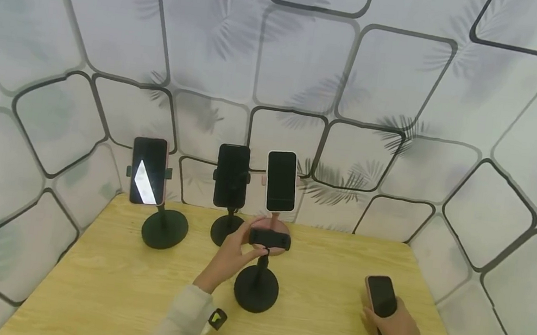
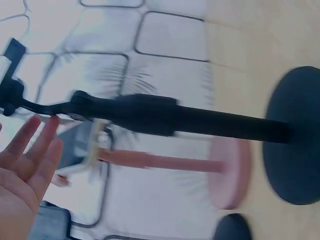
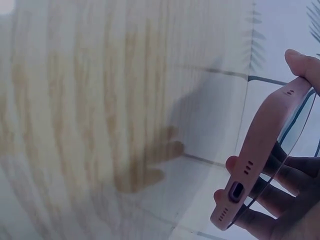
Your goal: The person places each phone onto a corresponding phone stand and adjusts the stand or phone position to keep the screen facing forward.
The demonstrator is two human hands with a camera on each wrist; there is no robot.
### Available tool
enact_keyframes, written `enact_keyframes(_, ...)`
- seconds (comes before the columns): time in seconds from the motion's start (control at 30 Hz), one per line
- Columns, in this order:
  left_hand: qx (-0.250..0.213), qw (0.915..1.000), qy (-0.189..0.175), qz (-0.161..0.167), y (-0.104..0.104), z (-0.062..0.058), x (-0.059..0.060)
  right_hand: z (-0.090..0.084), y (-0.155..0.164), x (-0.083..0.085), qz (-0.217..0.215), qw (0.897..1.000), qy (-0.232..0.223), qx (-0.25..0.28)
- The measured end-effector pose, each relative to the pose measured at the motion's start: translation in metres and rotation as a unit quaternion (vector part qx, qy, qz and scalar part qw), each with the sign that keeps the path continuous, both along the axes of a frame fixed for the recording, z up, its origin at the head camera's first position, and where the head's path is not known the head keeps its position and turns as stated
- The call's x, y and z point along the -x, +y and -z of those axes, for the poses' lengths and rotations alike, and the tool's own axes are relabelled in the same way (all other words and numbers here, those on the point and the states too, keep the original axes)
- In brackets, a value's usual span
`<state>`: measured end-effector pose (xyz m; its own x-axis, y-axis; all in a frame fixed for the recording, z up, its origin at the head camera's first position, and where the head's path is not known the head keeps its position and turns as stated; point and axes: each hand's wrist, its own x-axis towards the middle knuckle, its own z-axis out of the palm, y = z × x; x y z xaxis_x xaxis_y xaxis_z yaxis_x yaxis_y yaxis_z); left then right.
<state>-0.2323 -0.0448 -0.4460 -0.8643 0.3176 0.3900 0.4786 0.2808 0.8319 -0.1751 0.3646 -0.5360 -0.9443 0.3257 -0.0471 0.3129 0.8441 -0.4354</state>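
In the head view, my left hand (image 1: pixel 230 253) is at the left end of a black phone stand's clamp (image 1: pixel 270 238). Thumb and fingers spread to either side of this end. The left wrist view shows the fingers (image 2: pixel 31 160) nearly straight, their tips at the thin neck below the clamp. Its round base (image 1: pixel 256 289) stands on the table, and no phone sits in the clamp. On the right, my right hand (image 1: pixel 398 331) grips a phone (image 1: pixel 381 295) in a pink case, screen facing up. Its charging-port edge (image 3: pixel 236 191) shows in the right wrist view.
Behind stand three phone stands with phones: a dark green one (image 1: pixel 165 229) at left, a black one (image 1: pixel 222 230) in the middle, a pink one (image 1: pixel 275 220) behind the stand I touch. A patterned curtain (image 1: pixel 304 62) encloses the wooden table (image 1: pixel 330 283) at back and sides.
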Motion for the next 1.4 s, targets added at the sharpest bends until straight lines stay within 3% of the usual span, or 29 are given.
enact_keyframes(0.2, 0.036, 0.9974, 0.060, 0.013, 0.002, -0.013, 0.004, -0.006, -0.002, 0.001, -0.001, 1.000, 0.002, -0.002)
enact_keyframes(0.4, 0.077, 0.9935, 0.082, 0.022, 0.001, -0.012, 0.007, -0.015, -0.013, 0.002, 0.001, 1.000, 0.007, 0.001)
enact_keyframes(0.67, 0.090, 0.9916, 0.090, 0.020, 0.000, -0.012, 0.004, -0.029, -0.031, 0.002, -0.012, 0.999, 0.035, 0.012)
enact_keyframes(0.97, 0.086, 0.9904, 0.105, 0.026, 0.001, -0.012, -0.006, -0.067, -0.065, 0.004, -0.018, 0.994, 0.102, 0.024)
enact_keyframes(1.13, 0.039, 0.9952, 0.085, 0.028, 0.004, -0.007, -0.004, -0.086, -0.090, 0.005, -0.020, 0.982, 0.186, 0.026)
enact_keyframes(1.3, -0.016, 0.9990, 0.014, 0.040, 0.006, 0.001, -0.003, -0.103, -0.119, 0.004, -0.028, 0.965, 0.257, 0.045)
enact_keyframes(1.4, -0.014, 0.9980, -0.038, 0.049, 0.005, 0.007, -0.004, -0.113, -0.137, 0.003, -0.033, 0.956, 0.285, 0.062)
